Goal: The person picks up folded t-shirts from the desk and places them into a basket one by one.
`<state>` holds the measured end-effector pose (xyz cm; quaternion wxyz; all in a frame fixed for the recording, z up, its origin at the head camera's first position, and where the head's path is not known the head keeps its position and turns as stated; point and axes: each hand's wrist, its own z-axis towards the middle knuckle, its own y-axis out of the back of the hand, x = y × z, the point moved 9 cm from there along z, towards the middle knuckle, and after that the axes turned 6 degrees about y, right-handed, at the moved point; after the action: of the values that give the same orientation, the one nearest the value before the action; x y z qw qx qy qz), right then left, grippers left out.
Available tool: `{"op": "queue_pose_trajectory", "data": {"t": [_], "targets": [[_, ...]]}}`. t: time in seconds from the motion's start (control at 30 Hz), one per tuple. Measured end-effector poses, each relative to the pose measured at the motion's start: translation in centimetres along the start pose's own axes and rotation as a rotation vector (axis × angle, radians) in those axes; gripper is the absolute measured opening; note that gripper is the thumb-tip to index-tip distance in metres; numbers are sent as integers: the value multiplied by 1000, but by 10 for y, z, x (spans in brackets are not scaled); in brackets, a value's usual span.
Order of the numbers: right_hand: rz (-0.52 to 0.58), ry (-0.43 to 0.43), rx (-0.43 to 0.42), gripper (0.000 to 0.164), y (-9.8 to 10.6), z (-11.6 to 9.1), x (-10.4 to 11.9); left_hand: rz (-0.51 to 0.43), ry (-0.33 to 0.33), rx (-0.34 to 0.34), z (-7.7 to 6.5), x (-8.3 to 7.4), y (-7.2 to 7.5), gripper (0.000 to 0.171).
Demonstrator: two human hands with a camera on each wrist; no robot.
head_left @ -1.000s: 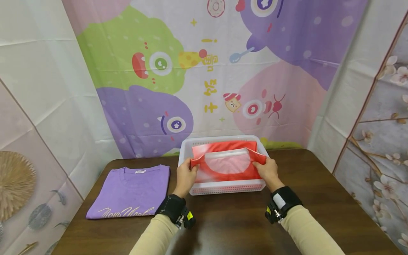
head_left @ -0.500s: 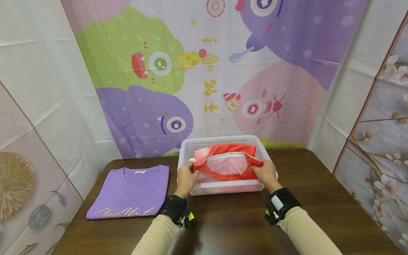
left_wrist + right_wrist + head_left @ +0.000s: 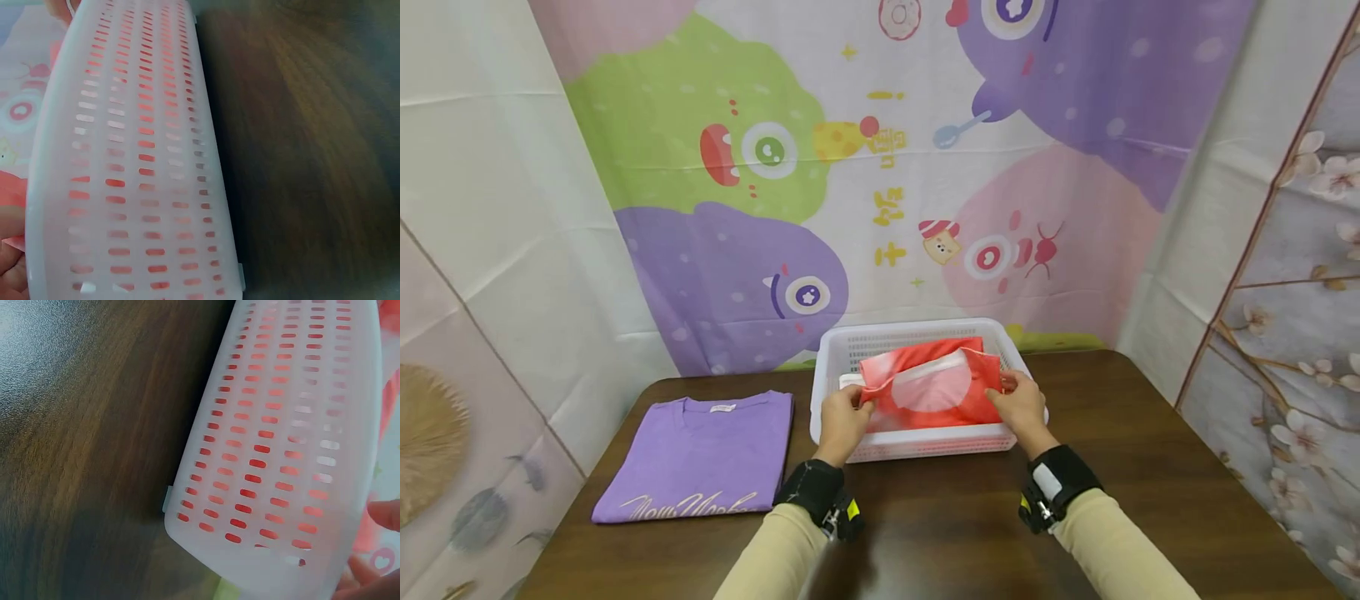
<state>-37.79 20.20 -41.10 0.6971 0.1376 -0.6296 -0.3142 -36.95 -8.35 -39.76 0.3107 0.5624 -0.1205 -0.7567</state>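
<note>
The red-and-white garment (image 3: 979, 400) is held by both hands inside the white basket (image 3: 932, 450), which is set near the middle of the far edge of the tabletop (image 3: 932, 533). Its left end is pinched between the thumb and bent fingers of the left hand (image 3: 844, 423); its right end is gripped lightly between the thumb and curled fingers of the right hand (image 3: 1022, 408) (only a few fingers are caught in each wrist view). Towards the tabletop's left edge, just beside the basket, a folded purple shirt (image 3: 707, 454) is laid flat.
</note>
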Motion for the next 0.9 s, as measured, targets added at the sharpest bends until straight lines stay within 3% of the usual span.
{"op": "queue_pose_trajectory", "data": {"t": [0.2, 0.4, 0.53, 0.67, 0.9], "targets": [[47, 0, -40, 48, 11, -4, 2, 51, -6, 27, 7, -4, -16, 6], [51, 0, -32, 46, 16, -6, 2, 54, -9, 11, 10, -6, -25, 9], [63, -13, -13, 46, 13, -8, 3, 17, 38, 21, 12, -2, -22, 14], [77, 0, -6, 44, 10, -9, 5, -8, 96, -14, 15, 6, -11, 24], [61, -12, 8, 45, 5, -12, 7, 33, 117, -31, 14, 13, 6, 31]]}}
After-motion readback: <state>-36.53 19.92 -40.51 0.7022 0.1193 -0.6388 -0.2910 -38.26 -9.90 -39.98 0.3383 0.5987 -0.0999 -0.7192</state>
